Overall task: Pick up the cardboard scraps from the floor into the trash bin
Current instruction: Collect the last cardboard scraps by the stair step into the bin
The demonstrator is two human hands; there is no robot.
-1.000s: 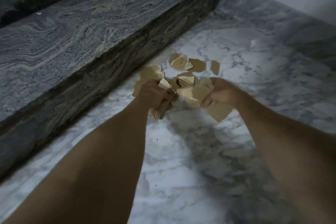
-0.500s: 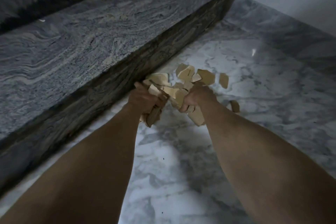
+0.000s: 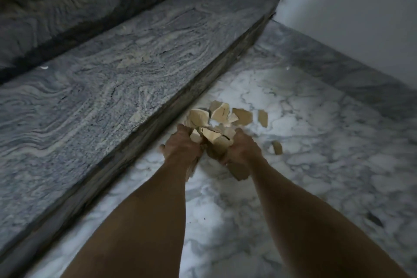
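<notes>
My left hand [image 3: 181, 146] and my right hand [image 3: 242, 149] are pressed together around a bunch of tan cardboard scraps [image 3: 214, 139], which stick out between and under the fingers. Beyond the hands, several more scraps [image 3: 222, 113] lie on the white marble floor beside the step. One narrow scrap [image 3: 262, 118] lies apart to their right. A small scrap [image 3: 277, 147] sits alone on the floor right of my right hand. No trash bin is in view.
A grey veined stone step [image 3: 126, 79] runs diagonally along the left, its dark riser close to my left hand. A white wall [image 3: 361, 18] stands at the upper right. The marble floor [image 3: 316, 176] spreads out to the right and toward me.
Both hands have come closer together, squeezing the scraps into one bunch. One small scrap has come to lie alone on the floor to the right. The view has tilted up, showing more step and wall.
</notes>
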